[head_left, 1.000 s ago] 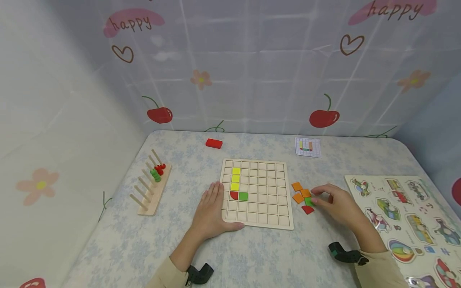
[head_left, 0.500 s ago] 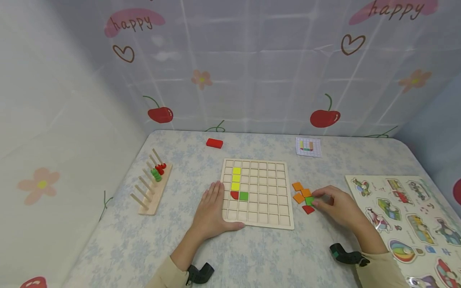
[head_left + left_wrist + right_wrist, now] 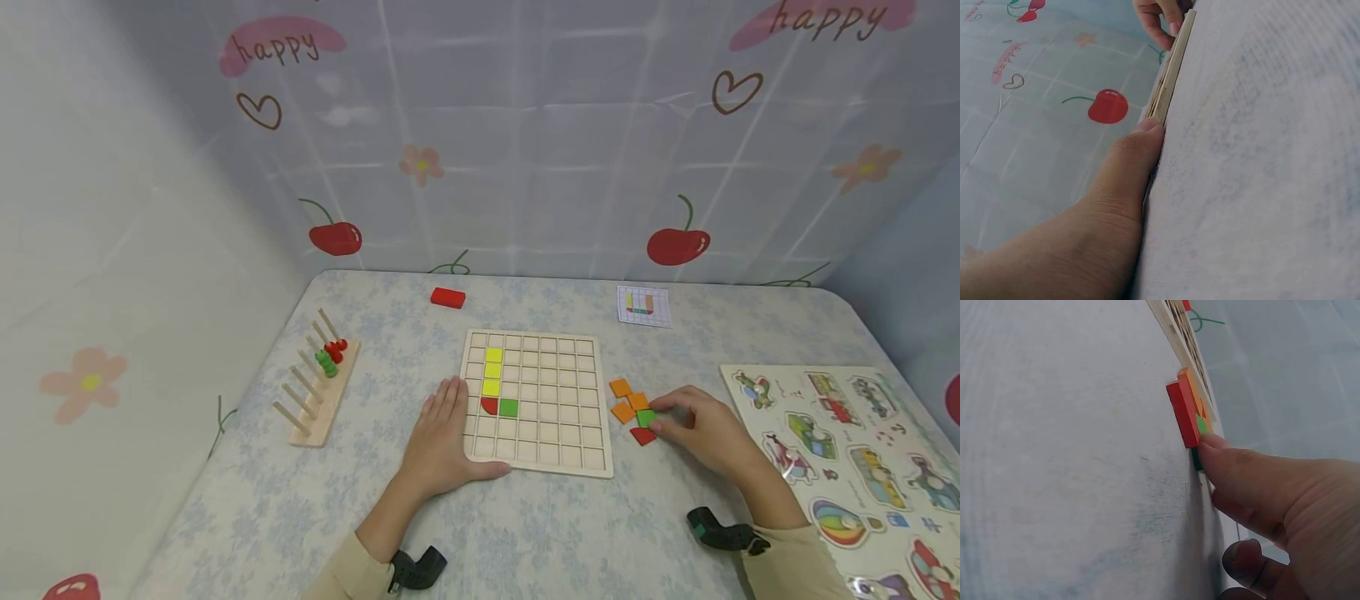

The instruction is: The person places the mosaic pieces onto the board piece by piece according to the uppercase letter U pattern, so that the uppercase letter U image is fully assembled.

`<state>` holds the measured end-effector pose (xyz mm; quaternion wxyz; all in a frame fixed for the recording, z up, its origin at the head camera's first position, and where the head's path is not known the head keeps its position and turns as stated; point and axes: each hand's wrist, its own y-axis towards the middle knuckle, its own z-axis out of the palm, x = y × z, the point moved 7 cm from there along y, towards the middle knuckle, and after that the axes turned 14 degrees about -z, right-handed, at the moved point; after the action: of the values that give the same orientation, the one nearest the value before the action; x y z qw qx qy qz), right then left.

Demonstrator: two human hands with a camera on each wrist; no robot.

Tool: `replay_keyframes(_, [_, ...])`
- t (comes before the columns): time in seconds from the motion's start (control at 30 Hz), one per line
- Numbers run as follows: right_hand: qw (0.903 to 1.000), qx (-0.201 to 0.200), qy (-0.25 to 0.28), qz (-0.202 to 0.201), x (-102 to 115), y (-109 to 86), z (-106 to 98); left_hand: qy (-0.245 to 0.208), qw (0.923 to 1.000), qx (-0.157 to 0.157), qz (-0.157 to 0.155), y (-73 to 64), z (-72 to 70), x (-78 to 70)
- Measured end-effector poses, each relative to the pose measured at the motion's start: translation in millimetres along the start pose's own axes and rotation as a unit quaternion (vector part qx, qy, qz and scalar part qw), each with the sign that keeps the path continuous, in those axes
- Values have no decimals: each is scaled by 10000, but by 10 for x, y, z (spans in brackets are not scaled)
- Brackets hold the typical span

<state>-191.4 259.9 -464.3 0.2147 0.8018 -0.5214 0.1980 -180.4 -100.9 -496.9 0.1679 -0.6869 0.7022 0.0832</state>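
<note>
In the head view a wooden grid board lies mid-table, holding three yellow square tiles in a column, a red quarter-round tile below them and a green square tile beside that. My left hand rests flat against the board's left side, thumb at its near edge. Right of the board, my right hand pinches another green square tile at its right side, with thumb and index finger. Three orange square tiles and a red quarter-round tile lie against or near it.
A peg stand with green and red beads stands at the left. At the back lie a red block and a pattern card. A picture puzzle board covers the right side, partly under the right forearm.
Both hands stay in place. The whole head view shifts very slightly; tiles and board look the same.
</note>
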Motion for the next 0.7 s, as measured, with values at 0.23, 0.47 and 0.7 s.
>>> replay_keyframes(0.23, [9999, 55, 46, 94, -10, -14, -4, -51, 10000, -8, 8, -2, -3, -6])
replay_keyframes(0.47, [9983, 64, 331, 467, -58, -39, -22, -68, 10000, -14, 9, -8, -15, -13])
replay_keyframes(0.7, [9967, -125, 663, 453, -1, -3, -51, -86, 10000, 29, -20, -15, -28, -21])
